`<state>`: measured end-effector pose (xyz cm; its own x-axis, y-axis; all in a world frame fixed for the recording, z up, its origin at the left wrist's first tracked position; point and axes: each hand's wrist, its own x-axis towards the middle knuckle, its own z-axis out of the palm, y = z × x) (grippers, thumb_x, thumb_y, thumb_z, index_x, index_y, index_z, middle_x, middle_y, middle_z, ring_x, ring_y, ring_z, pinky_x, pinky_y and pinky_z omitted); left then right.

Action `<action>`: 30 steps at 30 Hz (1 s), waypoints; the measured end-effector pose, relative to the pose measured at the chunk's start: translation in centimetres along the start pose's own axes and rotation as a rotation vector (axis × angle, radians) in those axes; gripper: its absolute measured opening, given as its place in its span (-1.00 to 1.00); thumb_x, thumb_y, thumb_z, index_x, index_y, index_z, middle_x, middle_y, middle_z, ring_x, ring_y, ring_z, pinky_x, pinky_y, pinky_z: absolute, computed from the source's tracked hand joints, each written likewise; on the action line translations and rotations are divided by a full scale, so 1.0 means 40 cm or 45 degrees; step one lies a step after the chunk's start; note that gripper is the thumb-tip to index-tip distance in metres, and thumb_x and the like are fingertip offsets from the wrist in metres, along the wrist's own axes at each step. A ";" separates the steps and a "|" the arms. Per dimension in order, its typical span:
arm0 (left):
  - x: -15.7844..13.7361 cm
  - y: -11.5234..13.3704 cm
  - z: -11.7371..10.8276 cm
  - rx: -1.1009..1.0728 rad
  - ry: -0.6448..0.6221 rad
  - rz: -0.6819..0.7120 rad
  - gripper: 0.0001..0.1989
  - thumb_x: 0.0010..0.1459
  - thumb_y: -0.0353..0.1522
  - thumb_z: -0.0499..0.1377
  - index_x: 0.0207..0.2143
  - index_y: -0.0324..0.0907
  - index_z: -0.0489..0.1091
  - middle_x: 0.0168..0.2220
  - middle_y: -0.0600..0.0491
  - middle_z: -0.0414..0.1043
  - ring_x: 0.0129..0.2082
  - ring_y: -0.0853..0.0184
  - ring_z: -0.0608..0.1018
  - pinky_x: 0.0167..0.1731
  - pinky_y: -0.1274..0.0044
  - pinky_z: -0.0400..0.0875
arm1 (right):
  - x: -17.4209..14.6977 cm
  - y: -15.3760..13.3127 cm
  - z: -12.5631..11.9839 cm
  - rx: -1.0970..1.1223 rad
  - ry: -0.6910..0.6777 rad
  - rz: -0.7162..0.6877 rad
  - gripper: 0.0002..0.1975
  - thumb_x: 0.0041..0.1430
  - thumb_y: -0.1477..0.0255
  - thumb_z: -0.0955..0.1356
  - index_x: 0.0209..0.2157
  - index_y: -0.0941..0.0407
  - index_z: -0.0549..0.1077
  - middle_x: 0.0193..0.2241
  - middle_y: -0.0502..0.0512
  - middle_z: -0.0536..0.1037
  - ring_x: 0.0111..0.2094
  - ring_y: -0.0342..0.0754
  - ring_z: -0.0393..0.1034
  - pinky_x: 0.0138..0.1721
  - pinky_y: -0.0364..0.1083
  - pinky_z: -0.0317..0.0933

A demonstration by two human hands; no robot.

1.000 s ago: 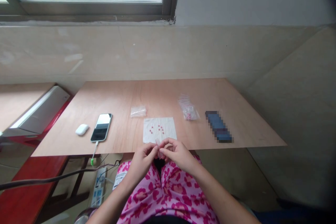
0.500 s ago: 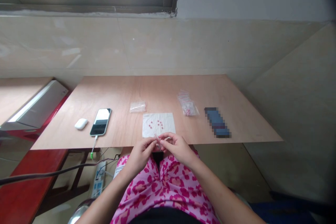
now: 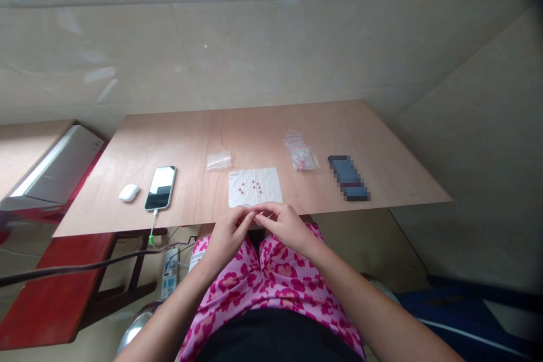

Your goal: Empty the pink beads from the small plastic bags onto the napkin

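Observation:
My left hand [image 3: 231, 235] and my right hand [image 3: 283, 227] meet at the table's front edge, thumbs and fingertips pinched together. Between them is a small clear plastic bag [image 3: 258, 216], mostly covered by the fingers. Just beyond the fingertips lies a white paper napkin [image 3: 267, 181]. Several tiny red pieces [image 3: 255, 185] are spread over it in two groups; they are too small to name.
On the wooden table [image 3: 190, 136], clear bags [image 3: 219, 160] lie behind the napkin, with zip bags holding pink-red pieces [image 3: 302, 159] to the right. A plugged-in phone [image 3: 161, 188] and white earbud case [image 3: 129, 193] lie left. A pixelated dark object [image 3: 350, 178] lies right.
The view has tipped downward, so the window is mostly out of frame. My fingertips have drawn closer together, and the clear bag between them shows less than before.

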<state>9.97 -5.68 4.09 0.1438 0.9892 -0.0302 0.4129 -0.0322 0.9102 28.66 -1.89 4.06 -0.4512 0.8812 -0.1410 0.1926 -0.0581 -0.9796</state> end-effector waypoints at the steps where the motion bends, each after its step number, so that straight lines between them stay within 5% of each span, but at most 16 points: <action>1: -0.002 -0.001 0.003 0.069 -0.005 0.037 -0.75 0.43 -0.26 0.08 -0.23 -0.15 0.50 -0.26 0.01 0.57 -0.24 0.24 0.58 -0.20 0.46 0.42 | -0.001 -0.002 -0.001 -0.024 0.010 0.000 -0.76 0.29 0.39 0.40 -0.07 0.08 0.66 -0.19 0.11 0.70 -0.22 0.02 0.60 -0.15 -0.03 0.43; 10: -0.014 -0.017 0.027 0.505 0.084 0.184 -0.77 0.36 -0.35 0.10 -0.42 -0.13 0.25 -0.42 0.10 0.36 -0.42 0.32 0.44 -0.38 0.50 0.25 | -0.018 -0.019 0.019 -0.345 0.071 -0.205 -0.76 0.24 0.62 0.36 -0.22 0.07 0.66 -0.28 0.03 0.68 -0.27 -0.06 0.53 -0.18 -0.11 0.32; 17: -0.020 0.001 0.024 0.602 0.123 0.206 -0.78 0.21 -0.44 0.09 -0.48 -0.11 0.15 -0.48 0.12 0.29 -0.47 0.33 0.37 -0.42 0.49 0.16 | -0.010 -0.005 0.011 -0.455 0.228 -0.115 -0.87 0.22 0.60 0.36 -0.35 0.11 0.53 -0.38 0.01 0.60 -0.34 -0.06 0.49 -0.26 -0.12 0.27; 25: -0.012 0.014 0.002 0.503 0.133 -0.062 -0.70 0.19 -0.39 0.07 -0.60 -0.12 0.14 -0.62 0.12 0.25 -0.56 0.34 0.34 -0.49 0.50 0.08 | -0.018 0.002 0.004 -0.697 -0.125 -0.398 -0.82 0.36 0.55 0.29 -0.16 0.07 0.53 -0.26 0.09 0.57 -0.26 -0.02 0.44 -0.21 -0.09 0.27; 30: -0.020 0.017 0.012 0.466 0.012 0.040 -0.73 0.24 -0.38 0.09 -0.55 -0.13 0.25 -0.56 0.10 0.34 -0.52 0.33 0.41 -0.47 0.50 0.17 | -0.021 0.002 0.006 -0.784 -0.141 -0.356 -0.82 0.32 0.55 0.32 -0.28 0.10 0.58 -0.27 0.12 0.55 -0.27 -0.02 0.43 -0.23 -0.09 0.26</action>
<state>10.59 -6.55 4.53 0.1539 0.9881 0.0010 0.7030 -0.1102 0.7026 28.84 -2.75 4.08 -0.6365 0.7690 0.0594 0.5015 0.4711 -0.7256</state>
